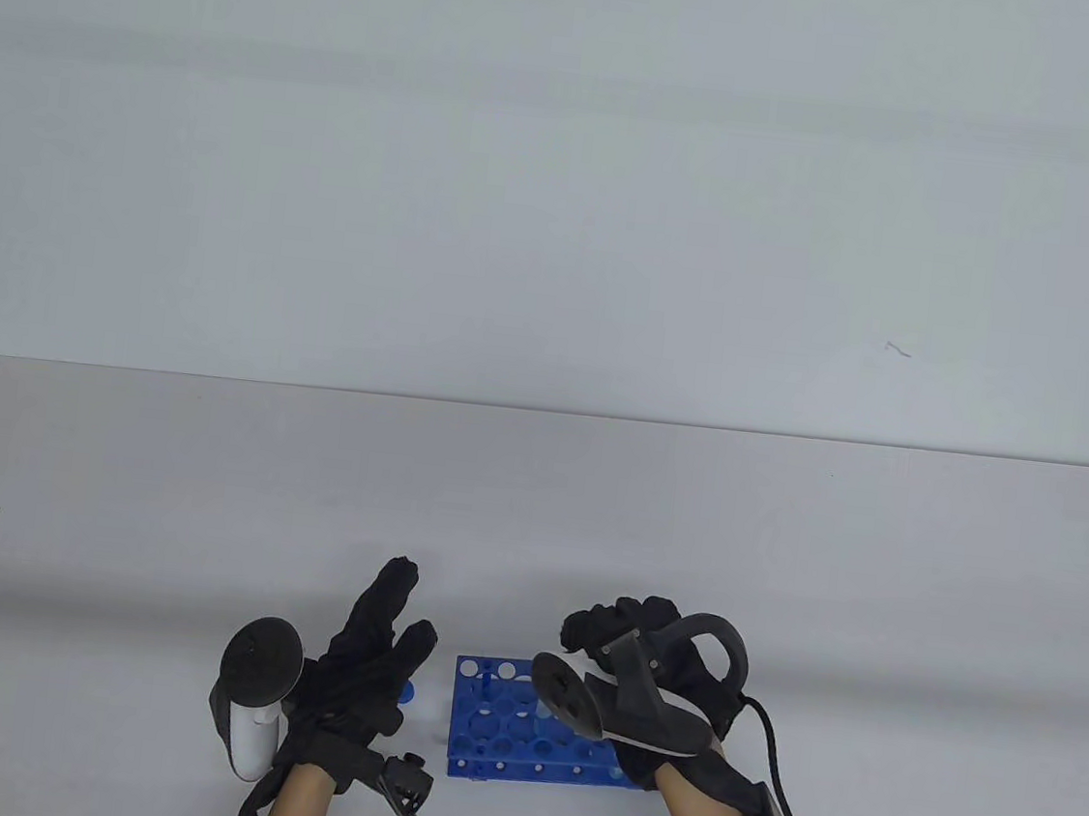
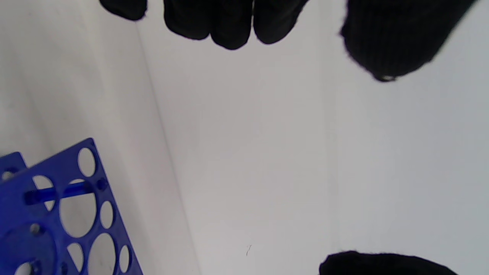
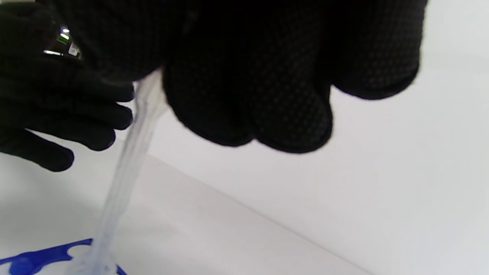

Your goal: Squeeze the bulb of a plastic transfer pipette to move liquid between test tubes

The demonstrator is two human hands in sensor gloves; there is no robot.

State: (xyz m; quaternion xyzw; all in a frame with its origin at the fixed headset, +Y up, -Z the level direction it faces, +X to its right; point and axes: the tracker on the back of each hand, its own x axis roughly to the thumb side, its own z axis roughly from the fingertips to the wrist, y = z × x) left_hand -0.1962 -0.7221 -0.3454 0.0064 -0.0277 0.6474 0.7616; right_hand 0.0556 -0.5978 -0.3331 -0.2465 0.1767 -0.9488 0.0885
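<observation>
A blue test tube rack stands near the table's front edge; it also shows in the left wrist view and at the bottom of the right wrist view. My right hand is curled above the rack and grips a clear plastic pipette. The pipette's stem slants down to the rack, where its tip meets something clear that I cannot make out. The bulb is hidden inside the fingers. My left hand is open and empty, just left of the rack, with fingers spread.
A small blue object lies between the left hand and the rack, partly hidden. The white table stretches far behind the hands to a white wall. A cable trails from the right wrist.
</observation>
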